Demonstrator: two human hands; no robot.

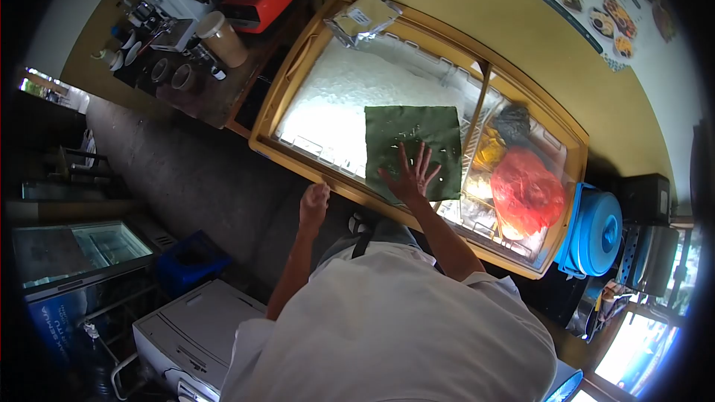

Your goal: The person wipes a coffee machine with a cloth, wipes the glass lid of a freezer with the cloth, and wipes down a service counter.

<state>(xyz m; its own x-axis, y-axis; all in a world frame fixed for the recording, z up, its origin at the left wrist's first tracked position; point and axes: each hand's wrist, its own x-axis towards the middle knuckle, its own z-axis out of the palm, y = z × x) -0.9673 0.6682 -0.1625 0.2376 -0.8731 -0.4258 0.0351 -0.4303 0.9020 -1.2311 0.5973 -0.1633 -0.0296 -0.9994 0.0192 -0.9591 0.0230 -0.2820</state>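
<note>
A dark green square sheet (384, 150), like a cloth or mat, lies on the top of a wood-framed chest freezer (298, 150). Small pale flecks dot its surface. My right hand (410, 181) rests on the lower right part of the sheet, fingers spread and palm down. Beside the freezer's near edge, left of the sheet, my left hand (315, 199) is closed with the fingers curled in. What it holds, if anything, is hidden. White ice or frost (357, 74) shows in the freezer's left half.
A silver packet (365, 18) lies on the freezer's far left corner. In its right half are a red plastic bag (527, 190) and a yellow bag (488, 150). A blue lidded bucket (596, 231) stands to the right. Coffee equipment (175, 4) crowds a wooden counter (201, 100) at left.
</note>
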